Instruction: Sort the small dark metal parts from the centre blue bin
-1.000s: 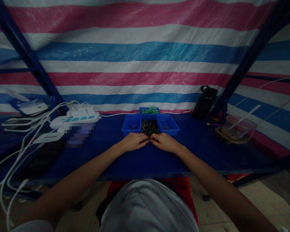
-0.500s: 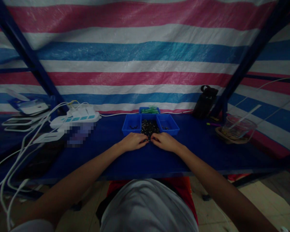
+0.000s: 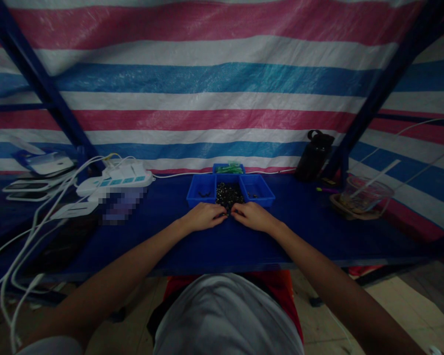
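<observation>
My left hand (image 3: 207, 216) and my right hand (image 3: 251, 216) meet almost fingertip to fingertip at the near edge of a pile of small dark, shiny parts (image 3: 229, 193). Both hands have curled, pinched fingers; whatever is between them is too small to name. The pile lies between two blue bins, the left bin (image 3: 193, 195) with a few dark pieces and the right bin (image 3: 267, 195) with a few small bits. Behind the pile stands another blue bin (image 3: 216, 170) holding green packets (image 3: 230, 168).
A white power strip (image 3: 133, 182) with many cables (image 3: 33, 231) and some phones (image 3: 33, 185) occupy the table's left. On the right stand a black bottle (image 3: 314, 155) and a clear plastic bowl (image 3: 368, 192). A striped tarp (image 3: 222, 79) hangs behind the blue table (image 3: 222, 251).
Both hands stay in the same place beside the pile. The right fingers have shifted very slightly; nothing else visibly differs.
</observation>
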`<state>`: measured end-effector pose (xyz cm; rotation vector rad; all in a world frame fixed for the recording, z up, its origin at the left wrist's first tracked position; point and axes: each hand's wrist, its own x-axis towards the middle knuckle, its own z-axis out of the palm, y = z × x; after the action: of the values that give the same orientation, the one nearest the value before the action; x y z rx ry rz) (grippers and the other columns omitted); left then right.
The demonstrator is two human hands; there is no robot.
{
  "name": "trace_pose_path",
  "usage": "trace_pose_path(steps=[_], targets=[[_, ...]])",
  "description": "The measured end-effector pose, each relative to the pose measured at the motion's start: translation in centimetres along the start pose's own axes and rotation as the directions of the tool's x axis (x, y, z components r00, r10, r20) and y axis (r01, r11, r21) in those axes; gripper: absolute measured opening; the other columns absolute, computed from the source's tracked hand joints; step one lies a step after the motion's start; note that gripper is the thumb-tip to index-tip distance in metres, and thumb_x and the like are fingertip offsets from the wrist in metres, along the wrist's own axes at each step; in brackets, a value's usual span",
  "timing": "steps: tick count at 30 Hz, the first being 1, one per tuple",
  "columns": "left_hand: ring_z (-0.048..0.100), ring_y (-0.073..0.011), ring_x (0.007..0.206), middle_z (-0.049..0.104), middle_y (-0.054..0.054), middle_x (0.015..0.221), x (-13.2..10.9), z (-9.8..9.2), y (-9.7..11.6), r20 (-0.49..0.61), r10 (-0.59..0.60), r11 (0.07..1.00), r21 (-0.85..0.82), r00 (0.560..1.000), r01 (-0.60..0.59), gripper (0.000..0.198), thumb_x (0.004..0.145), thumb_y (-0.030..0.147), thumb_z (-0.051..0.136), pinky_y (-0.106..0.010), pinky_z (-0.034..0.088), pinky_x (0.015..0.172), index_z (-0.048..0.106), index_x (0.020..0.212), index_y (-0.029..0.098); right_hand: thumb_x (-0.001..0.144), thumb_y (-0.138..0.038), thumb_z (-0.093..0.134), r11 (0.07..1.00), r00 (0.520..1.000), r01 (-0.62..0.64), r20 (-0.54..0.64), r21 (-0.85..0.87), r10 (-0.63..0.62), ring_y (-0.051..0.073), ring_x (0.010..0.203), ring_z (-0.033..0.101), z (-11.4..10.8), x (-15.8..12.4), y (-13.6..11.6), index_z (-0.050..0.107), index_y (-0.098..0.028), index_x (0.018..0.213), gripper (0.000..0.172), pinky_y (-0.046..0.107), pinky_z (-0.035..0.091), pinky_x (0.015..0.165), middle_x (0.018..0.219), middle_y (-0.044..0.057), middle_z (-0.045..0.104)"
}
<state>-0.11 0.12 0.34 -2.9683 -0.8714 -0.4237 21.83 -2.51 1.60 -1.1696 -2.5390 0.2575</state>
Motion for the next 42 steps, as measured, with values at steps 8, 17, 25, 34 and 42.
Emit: trace_pose_path(steps=[8, 17, 25, 34, 42], targets=[[0.06, -0.0117, 0.074, 0.064, 0.0, 0.084, 0.0, -0.2, 0.2, 0.017, 0.002, 1.0, 0.014, 1.0, -0.002, 0.021, 0.093, 0.033, 0.042, -0.02, 0.039, 0.061, 0.058, 0.094, 0.02, 0.088, -0.022, 0.049, 1.0, 1.0, 0.01, 0.012, -0.001, -0.01, 0.011, 0.063, 0.056, 0.1, 0.0, -0.2, 0.06, -0.017, 0.095, 0.013, 0.021, 0.031, 0.059, 0.072, 0.001, 0.063], [0.06, -0.0123, 0.078, 0.063, -0.001, 0.086, 0.0, 0.0, 0.5, 0.002, 0.014, 1.0, 0.017, 1.0, -0.014, 0.023, 0.094, 0.034, 0.04, -0.02, 0.042, 0.066, 0.057, 0.094, 0.019, 0.092, -0.027, 0.046, 0.999, 0.999, 0.033, 0.012, -0.035, -0.033, 0.013, 0.066, 0.057, 0.4, -0.1, -0.5, 0.058, -0.018, 0.093, 0.016, 0.022, 0.031, 0.06, 0.074, 0.002, 0.063], [0.06, -0.012, 0.081, 0.063, -0.001, 0.087, -0.1, 0.0, 0.6, -0.027, 0.025, 1.0, -0.006, 0.999, -0.025, 0.021, 0.094, 0.031, 0.04, -0.02, 0.043, 0.067, 0.057, 0.097, 0.02, 0.092, -0.027, 0.047, 0.999, 0.999, 0.033, -0.011, -0.008, -0.033, 0.014, 0.068, 0.058, 0.6, -0.1, -0.4, 0.058, -0.018, 0.093, 0.014, 0.023, 0.034, 0.062, 0.076, 0.002, 0.064], [0.059, -0.0136, 0.085, 0.063, -0.003, 0.089, 0.0, 0.1, 0.7, -0.107, 0.015, 1.0, 0.01, 0.994, -0.014, 0.023, 0.094, 0.032, 0.04, -0.022, 0.044, 0.073, 0.057, 0.097, 0.018, 0.091, -0.02, 0.045, 0.971, 0.999, 0.015, -0.037, 0.24, -0.006, 0.01, 0.059, 0.055, 1.1, 0.3, -0.1, 0.058, -0.017, 0.095, 0.014, 0.019, 0.035, 0.056, 0.067, -0.001, 0.061], [0.06, -0.0131, 0.092, 0.064, -0.003, 0.099, 0.0, 0.6, 0.3, -0.129, 0.041, 0.996, -0.07, 0.991, -0.05, 0.022, 0.094, 0.028, 0.041, -0.023, 0.046, 0.08, 0.056, 0.106, 0.019, 0.09, -0.025, 0.046, 0.92, 0.996, -0.067, -0.022, 0.386, 0.082, 0.009, 0.053, 0.053, 1.5, 0.5, 0.5, 0.058, -0.016, 0.088, 0.015, 0.018, 0.036, 0.054, 0.06, -0.004, 0.057]])
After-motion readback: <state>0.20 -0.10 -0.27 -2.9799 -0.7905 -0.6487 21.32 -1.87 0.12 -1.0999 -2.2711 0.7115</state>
